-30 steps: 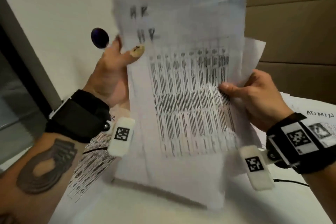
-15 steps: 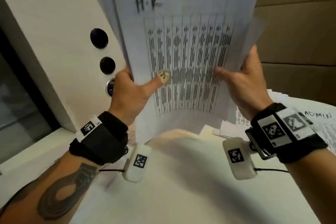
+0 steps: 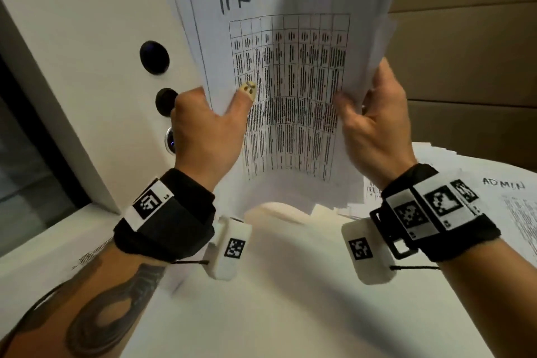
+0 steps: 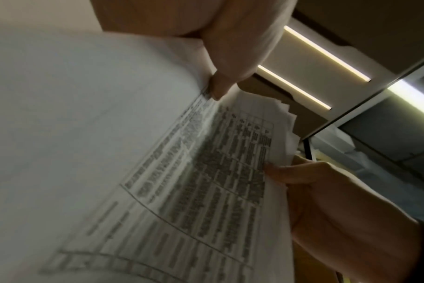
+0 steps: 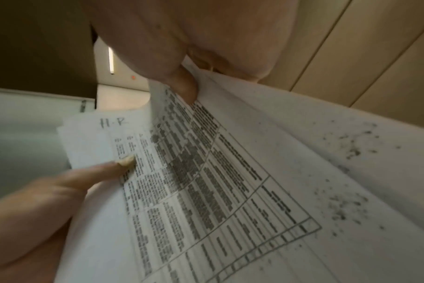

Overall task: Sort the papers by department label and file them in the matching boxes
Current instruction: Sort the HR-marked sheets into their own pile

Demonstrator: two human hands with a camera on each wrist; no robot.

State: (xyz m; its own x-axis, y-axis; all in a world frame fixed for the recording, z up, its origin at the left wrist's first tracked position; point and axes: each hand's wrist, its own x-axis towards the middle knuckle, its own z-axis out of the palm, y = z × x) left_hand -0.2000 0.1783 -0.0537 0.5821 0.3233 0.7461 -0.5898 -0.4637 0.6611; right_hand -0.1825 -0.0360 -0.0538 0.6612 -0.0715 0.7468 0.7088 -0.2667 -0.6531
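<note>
Item: stack of papers (image 3: 290, 90), several loose sheets, held upright between both hands, well above the surface (image 3: 261, 314). Front sheet hand-lettered "H.R" at its head, above a printed table; the sheets behind it stand fanned and uneven at the edges, their labels hidden

Hold: left hand (image 3: 206, 136) grips the stack's left edge, thumb (image 3: 245, 93) laid across the front sheet, fingers behind. Right hand (image 3: 374, 125) grips the right edge the same way, thumb in front and fingers curled round the back. Neither hand is free

Beside the right hand, lower and to its outer side: papers (image 3: 479, 180) lying flat on the surface, the top sheet lettered "ADMIN". Whether this is a sorted pile cannot be told

Under the left forearm: another printed sheet (image 3: 90, 259) on the surface, label not legible

Beyond the left hand: a pale panel (image 3: 101, 38) carrying two dark round knobs and a lit button. Beyond the right hand: brown panelling (image 3: 465, 67); whether it belongs to a box is unclear

Progress, as a judgement: sorting is under way, not complete. One sheet is identified as H.R; the ones behind are unchecked. No labelled filing box is in view, so filing appears not yet done for the stack in hand
</note>
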